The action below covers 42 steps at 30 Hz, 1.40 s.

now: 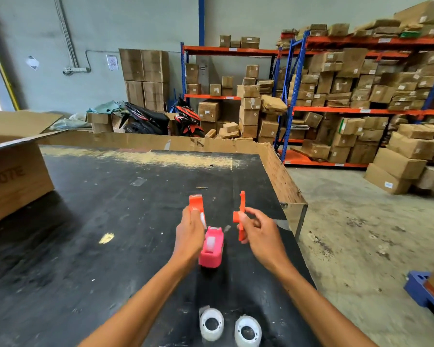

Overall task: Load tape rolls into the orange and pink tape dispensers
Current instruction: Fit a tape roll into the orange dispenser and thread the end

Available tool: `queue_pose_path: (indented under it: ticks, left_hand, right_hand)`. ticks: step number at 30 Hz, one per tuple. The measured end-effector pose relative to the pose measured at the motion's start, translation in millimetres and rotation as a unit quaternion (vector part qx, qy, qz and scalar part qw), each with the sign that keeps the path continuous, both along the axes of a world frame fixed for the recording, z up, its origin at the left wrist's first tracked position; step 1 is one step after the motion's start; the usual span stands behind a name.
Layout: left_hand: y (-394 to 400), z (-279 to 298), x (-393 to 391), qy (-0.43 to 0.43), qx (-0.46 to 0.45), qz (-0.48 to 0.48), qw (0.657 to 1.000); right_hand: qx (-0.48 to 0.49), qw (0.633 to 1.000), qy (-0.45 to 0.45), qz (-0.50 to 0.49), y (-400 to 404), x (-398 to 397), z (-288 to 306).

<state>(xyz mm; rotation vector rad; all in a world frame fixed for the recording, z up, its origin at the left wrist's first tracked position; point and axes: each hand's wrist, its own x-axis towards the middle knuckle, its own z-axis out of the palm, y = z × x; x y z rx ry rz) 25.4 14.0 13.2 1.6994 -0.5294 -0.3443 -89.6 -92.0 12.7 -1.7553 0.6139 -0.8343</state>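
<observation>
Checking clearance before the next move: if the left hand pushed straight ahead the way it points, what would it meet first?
Nothing close, it seems. The left hand, holding the orange dispenser, points across bare black table toward the cardboard edge; depth is uncertain.

We see open black tabletop [90, 221] left of the pink dispenser [211, 249], bounded by a cardboard box [13, 176] at far left. Near edge: two tape rolls [211, 324] lying between the forearms. A cardboard wall [145, 142] blocks the far edge.

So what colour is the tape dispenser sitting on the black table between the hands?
Pink plastic tape dispenser: bright pink, clearest in the head view.
</observation>
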Motion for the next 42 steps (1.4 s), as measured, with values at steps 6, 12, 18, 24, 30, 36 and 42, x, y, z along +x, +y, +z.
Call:
queue_pose_path:
  ticks: [6,12,18,24,30,36,42]
  left_hand:
    - [16,6,34,0.109,-0.044,-0.005,0.993]
    - [11,2,3,0.240,-0.092,-0.067,0.964]
    - [22,-3,-16,0.219,-0.089,-0.133,0.962]
    - [19,3,-56,0.231,-0.105,-0.249,0.935]
    - [27,-3,-70,0.276,-0.114,-0.263,0.918]
    - [54,-10,-63,0.275,-0.095,-0.258,0.921]
    - [84,-13,-58,0.246,-0.063,-0.249,0.935]
  right_hand:
    - [-0.076,0.957,0.278,-0.035,-34,2,-21]
    - [-0.194,0.885,0.418,-0.072,-11,19,-38]
    - [-0.226,0.913,0.323,-0.107,-5,-6,-21]
    - [0.006,0.986,0.084,0.142,29,-49,3]
    - [0.019,0.994,0.092,0.050,31,-102,4]
    - [-0.121,0.864,0.488,0.031,46,-140,-25]
    - [-0.209,0.833,0.513,0.001,70,-128,-20]
